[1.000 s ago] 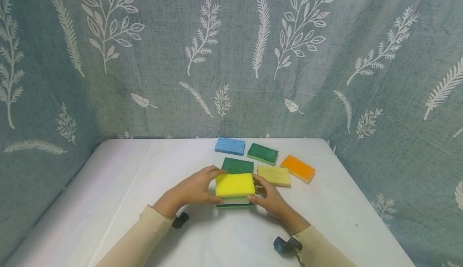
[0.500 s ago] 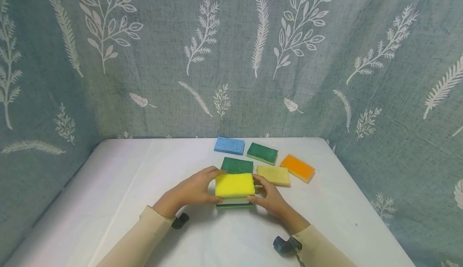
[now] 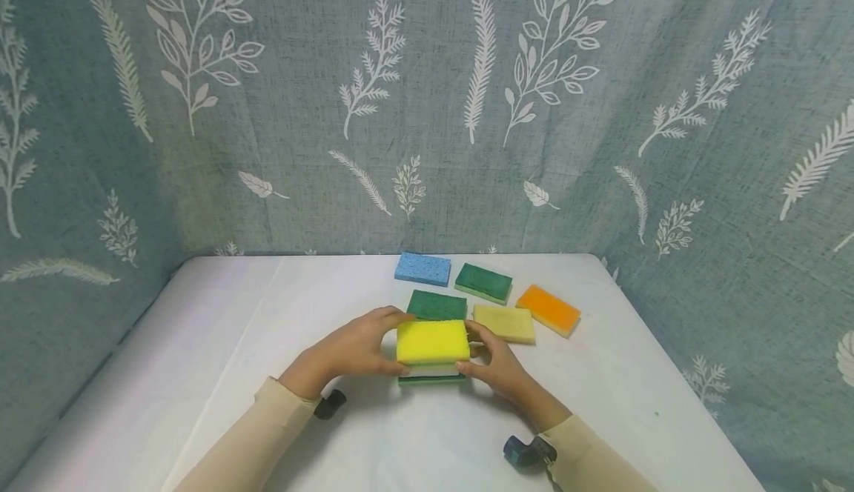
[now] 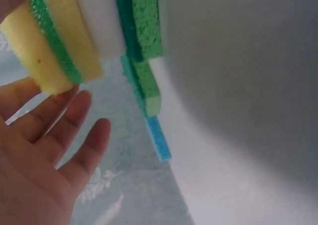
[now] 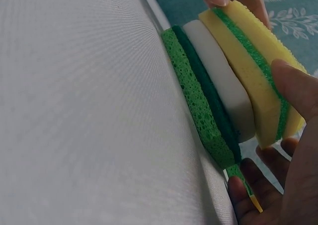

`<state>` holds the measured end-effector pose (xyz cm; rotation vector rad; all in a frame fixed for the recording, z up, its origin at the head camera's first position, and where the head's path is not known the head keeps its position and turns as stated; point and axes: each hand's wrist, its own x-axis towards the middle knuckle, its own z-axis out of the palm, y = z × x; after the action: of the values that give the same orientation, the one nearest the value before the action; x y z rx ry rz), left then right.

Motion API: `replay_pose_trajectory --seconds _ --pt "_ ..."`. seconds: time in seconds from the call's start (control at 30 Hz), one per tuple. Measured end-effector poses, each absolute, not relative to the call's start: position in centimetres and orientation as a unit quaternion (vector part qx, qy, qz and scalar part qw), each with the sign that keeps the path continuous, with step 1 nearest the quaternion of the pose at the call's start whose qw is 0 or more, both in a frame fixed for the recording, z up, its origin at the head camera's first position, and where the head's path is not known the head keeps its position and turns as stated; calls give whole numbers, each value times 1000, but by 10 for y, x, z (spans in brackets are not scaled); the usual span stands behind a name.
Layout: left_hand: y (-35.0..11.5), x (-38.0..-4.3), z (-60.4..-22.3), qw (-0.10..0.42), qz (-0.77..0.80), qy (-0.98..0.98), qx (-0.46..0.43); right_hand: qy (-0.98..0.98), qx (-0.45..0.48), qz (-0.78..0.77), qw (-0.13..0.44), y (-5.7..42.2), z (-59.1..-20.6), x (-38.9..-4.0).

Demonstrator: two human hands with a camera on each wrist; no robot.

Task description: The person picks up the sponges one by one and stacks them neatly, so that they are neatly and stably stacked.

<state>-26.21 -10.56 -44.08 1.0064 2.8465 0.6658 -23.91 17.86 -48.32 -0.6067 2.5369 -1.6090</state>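
Note:
A stack of sponges stands in the middle of the table. At the bottom lies a green sponge [image 5: 196,91] with a darker green top layer, and on it a white sponge [image 5: 216,76]. Uppermost is a bright yellow sponge layer [image 3: 433,341] with a green band below it and more yellow beneath, slightly tilted against the white one in the right wrist view. My left hand [image 3: 365,345] holds the yellow sponge at its left end, thumb at the near side. My right hand [image 3: 499,364] pinches its right end, the lower fingers spread beside the stack.
Behind the stack lies another green sponge [image 3: 437,304], with a pale yellow sponge [image 3: 504,324] to its right. Farther back are a blue sponge [image 3: 423,269], a dark green sponge [image 3: 483,283] and an orange sponge [image 3: 548,310]. A patterned curtain [image 3: 427,107] surrounds the white table [image 3: 220,329].

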Motion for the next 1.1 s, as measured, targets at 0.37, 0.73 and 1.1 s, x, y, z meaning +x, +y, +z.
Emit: replay_pose_trajectory --seconds 0.37,0.73,1.1 --pt "-123 -272 -433 0 271 906 326 812 -202 -547 29 182 -507 -255" --pt "-123 -303 -436 -43 294 901 315 770 -271 -577 19 178 -475 -241" --pt "-107 -346 -454 -7 318 900 298 777 -251 -577 32 181 -474 -236"
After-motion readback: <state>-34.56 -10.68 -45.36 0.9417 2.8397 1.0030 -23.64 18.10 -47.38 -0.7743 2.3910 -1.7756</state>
